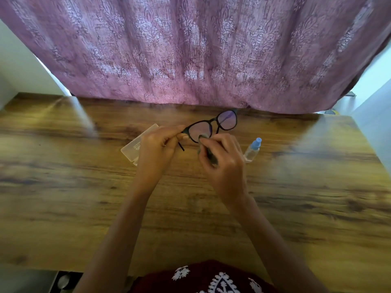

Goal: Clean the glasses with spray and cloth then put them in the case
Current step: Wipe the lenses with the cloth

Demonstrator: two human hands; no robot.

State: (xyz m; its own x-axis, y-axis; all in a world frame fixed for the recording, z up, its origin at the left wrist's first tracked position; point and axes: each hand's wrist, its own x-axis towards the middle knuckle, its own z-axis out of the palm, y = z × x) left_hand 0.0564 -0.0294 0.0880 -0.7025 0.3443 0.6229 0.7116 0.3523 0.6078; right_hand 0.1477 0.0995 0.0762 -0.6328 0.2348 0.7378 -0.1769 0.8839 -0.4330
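The left stretch of the brown wood-grain surface (pixel 63 187) lies bare out to its left edge, giving open room there. Farther in, a flat translucent plastic case (pixel 137 142) rests on the surface, its right end hidden behind the left hand (pixel 156 149). That hand's grip pinches the left end of the black round-rimmed glasses (pixel 214 122) between thumb and fingertips, where the temple arm hangs down. The glasses are held above the surface, near its far edge, tilted so that the right lens sits higher. The grip of the right hand (pixel 224 163) is curled round a crumpled grey cloth (pixel 212 158) and presses it against the left lens. Just beside this hand a small clear spray bottle with a blue cap (pixel 252 151) rests on the surface; I cannot tell whether it touches the hand. Beyond it the surface runs bare to its right edge. A purple patterned curtain (pixel 190 49) hangs along the whole far edge, close behind the glasses. At the near edge shows a dark red garment with white motifs (pixel 201 275).
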